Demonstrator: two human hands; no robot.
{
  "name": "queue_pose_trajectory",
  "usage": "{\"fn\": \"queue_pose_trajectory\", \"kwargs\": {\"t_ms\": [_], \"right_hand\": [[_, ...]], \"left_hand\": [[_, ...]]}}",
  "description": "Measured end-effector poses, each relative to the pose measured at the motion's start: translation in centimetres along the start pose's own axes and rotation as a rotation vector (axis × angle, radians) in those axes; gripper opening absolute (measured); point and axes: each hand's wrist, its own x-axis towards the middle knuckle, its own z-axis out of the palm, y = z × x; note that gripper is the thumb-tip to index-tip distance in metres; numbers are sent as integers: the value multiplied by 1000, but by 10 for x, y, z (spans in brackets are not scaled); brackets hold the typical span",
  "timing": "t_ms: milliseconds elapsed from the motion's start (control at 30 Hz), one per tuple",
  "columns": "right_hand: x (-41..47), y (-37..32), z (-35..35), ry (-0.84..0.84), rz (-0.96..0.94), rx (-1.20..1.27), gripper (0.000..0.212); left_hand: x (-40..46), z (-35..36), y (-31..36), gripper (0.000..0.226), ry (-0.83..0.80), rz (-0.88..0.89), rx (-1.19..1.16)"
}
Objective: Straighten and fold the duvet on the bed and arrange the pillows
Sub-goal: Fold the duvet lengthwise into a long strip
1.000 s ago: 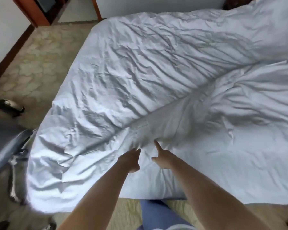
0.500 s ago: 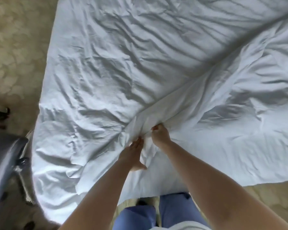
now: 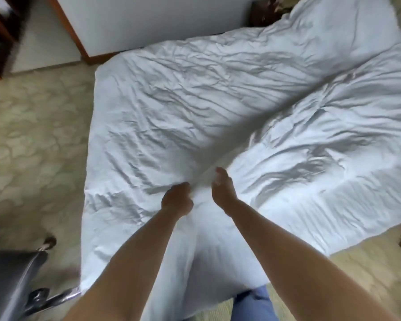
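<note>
At the lower left edge of the view stands a dark grey padded chair (image 3: pixel 8 281) on a chrome base, on the beige patterned carpet (image 3: pixel 33 140) beside the bed. The crumpled white fabric duvet (image 3: pixel 206 100) covers the whole bed, its near edge hanging over the bed's front edge towards the person's blue trouser leg (image 3: pixel 252 304). Both bare forearms reach forward over that near edge. The left hand (image 3: pixel 177 200) is clenched, fingers curled into a bunch of the duvet's cloth. Just beside it, the right hand (image 3: pixel 222 188) pinches a raised ridge of the same cloth, though motion blur hides its fingertips. A diagonal fold runs from the hands towards the bed's far right corner.
</note>
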Motion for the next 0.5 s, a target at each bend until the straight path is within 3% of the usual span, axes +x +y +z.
{"fn": "queue_pose_trajectory", "kwargs": {"t_ms": [133,267,367,500], "right_hand": [[-56,-5,13,-54,129,141,77],[-70,-19,19,-424,256,137,89],[-57,-41,42,-519,258,135,109],[-39,-70,71,-454,218,231,72]], "left_hand": [[4,-44,6,33,94,127,-168],[23,-89,22,15,134,164,-258],[44,-114,31,14,194,166,-360],[60,-128,16,21,173,194,-371]]}}
